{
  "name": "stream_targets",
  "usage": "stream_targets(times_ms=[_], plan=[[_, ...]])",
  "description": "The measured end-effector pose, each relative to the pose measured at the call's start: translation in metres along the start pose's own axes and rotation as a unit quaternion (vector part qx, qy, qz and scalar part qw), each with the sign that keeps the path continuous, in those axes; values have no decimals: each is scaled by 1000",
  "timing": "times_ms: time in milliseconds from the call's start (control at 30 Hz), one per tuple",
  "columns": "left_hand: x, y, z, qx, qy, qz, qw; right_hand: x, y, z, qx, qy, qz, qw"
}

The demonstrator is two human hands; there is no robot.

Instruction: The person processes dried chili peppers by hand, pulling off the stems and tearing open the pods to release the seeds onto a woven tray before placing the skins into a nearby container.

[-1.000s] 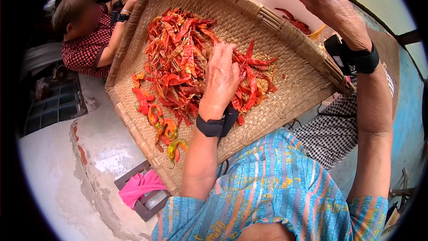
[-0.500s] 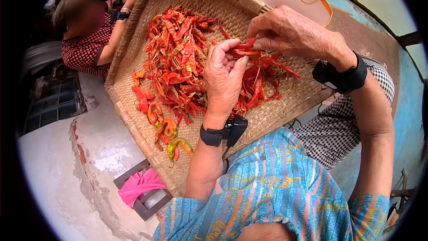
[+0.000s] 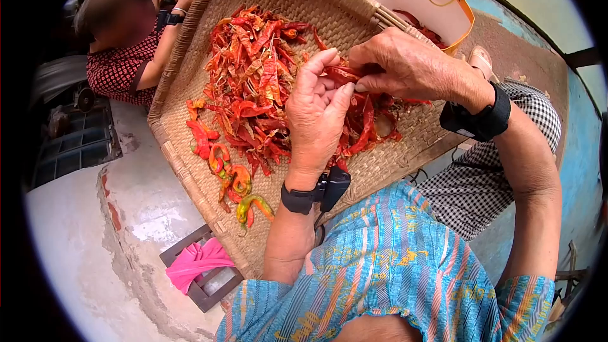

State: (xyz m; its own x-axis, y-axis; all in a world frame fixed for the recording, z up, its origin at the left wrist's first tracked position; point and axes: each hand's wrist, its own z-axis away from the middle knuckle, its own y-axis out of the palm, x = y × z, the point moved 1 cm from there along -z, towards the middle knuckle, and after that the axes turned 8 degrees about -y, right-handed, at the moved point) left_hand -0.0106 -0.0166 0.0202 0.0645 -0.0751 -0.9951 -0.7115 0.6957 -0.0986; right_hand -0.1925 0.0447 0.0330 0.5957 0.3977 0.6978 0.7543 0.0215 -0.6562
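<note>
A large heap of dried red chillies (image 3: 253, 82) lies in a woven tray (image 3: 183, 171). Over its right part my left hand (image 3: 316, 111) is closed, thumb and fingers round a red chilli (image 3: 342, 75). My right hand (image 3: 408, 63) pinches the same chilli at its other end, thumb against forefinger. More red chillies (image 3: 367, 126) rest below and between the two hands, partly covered by them. Along the tray's left side sit several fresher chillies, among them a curled yellow-green one (image 3: 253, 206).
Beyond the tray's upper right edge stands a white bag with an orange rim (image 3: 459, 6), red chillies inside. Another person (image 3: 126, 44) is at the left, a hand at the tray's rim. A pink cloth (image 3: 199, 263) hangs on a dark frame below the tray.
My right hand has moved down, nearer the left hand. More of the bag's interior, with chillies in it, now shows above the right hand. The left hand has barely shifted.
</note>
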Motion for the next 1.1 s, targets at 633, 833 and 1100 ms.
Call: stream_targets(times_ms=[633,833,1100], plan=[[23,-3,-15,-2,138,-409,902,-5,-87,29,-300,106,204,926],[10,9,-10,75,136,-429,890,-27,-71,53,-218,94,409,881],[10,8,-5,85,123,-377,914,-12,-43,16,-87,2,124,988]])
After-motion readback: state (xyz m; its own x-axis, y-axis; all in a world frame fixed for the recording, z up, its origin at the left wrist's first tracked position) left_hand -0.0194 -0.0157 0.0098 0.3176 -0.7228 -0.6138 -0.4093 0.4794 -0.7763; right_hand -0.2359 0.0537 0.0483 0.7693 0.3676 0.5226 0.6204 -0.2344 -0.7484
